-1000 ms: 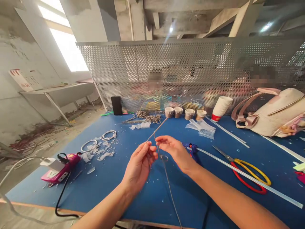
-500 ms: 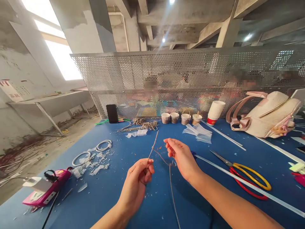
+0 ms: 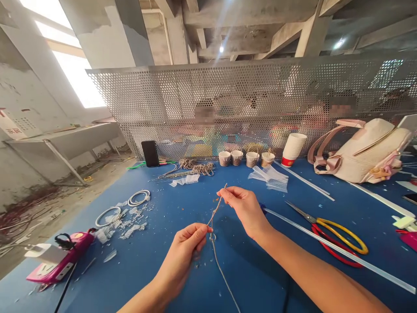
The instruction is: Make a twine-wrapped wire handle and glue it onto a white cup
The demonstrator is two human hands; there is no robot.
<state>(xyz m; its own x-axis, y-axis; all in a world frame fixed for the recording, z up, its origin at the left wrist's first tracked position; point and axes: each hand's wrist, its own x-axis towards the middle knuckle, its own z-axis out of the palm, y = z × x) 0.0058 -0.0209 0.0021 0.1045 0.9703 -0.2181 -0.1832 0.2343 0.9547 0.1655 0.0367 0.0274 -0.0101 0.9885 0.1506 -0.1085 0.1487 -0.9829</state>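
A thin beige cord [image 3: 214,212] with knots in its middle stretches at a slant between my two hands. My left hand [image 3: 192,239] pinches its lower part between thumb and fingertips. Higher up and to the right, my right hand [image 3: 243,206] pinches the cord close to its upper end. From beside my left fingertips a long tail of cord [image 3: 221,271] with a small loop hangs toward the near edge of the blue table [image 3: 182,287].
Scissors [image 3: 314,221] and a translucent stick [image 3: 339,248] lie right. Cord bundles [image 3: 195,167], small cups [image 3: 252,159], stacked cups [image 3: 293,150] and a backpack [image 3: 371,150] line the back. A pink power strip [image 3: 61,258] sits left. People show behind the perforated screen [image 3: 176,100].
My right hand has moved slightly left and now pinches the upper cord, which it did not touch before. The hanging tail has swung left, and the view has shifted slightly.
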